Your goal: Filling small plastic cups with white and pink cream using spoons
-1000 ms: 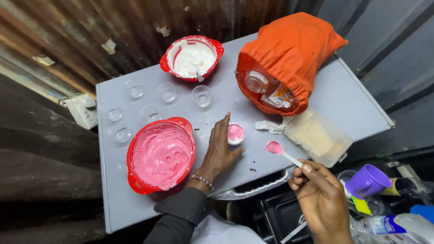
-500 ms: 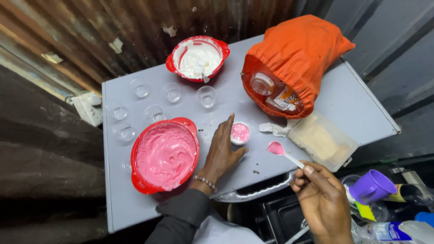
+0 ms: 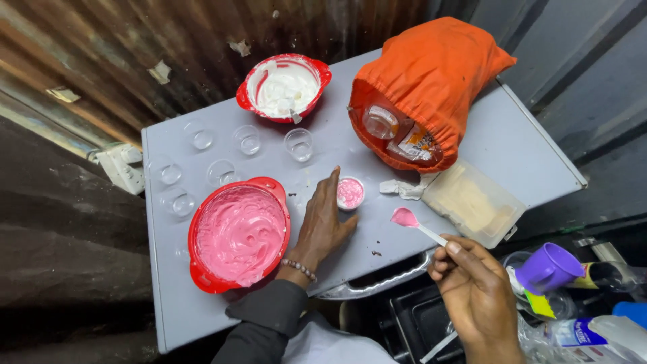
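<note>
Your left hand (image 3: 323, 219) is lying flat and relaxed on the grey metal tabletop (image 3: 485, 145), palm down, fingers stretched out toward the far side, not grasping anything. The thumb side sits right against the small clear plastic cup filled with pink cream (image 3: 350, 193), steadying it. Your wrist has a beaded bracelet (image 3: 299, 269) and the dark sleeve runs back toward you.

Your right hand (image 3: 475, 290) is off the near edge of the table, fingers curled tight around the handle of a small white spoon with a blob of pink cream on its tip (image 3: 406, 218). The spoon points up and left from that grip, its loaded tip hanging just beside the filled cup, not touching it.

Just left of your flat hand is the big red plastic bowl of pink cream (image 3: 237, 232), almost touching your wrist. Beyond your fingertips there's a scatter of empty clear cups (image 3: 298, 143), and past those a red bowl with white cream (image 3: 283, 86). Out past the spoon tip sits an orange drawstring bag (image 3: 424, 87) with bottles poking out, and a clear rectangular tub (image 3: 472, 202).
</note>
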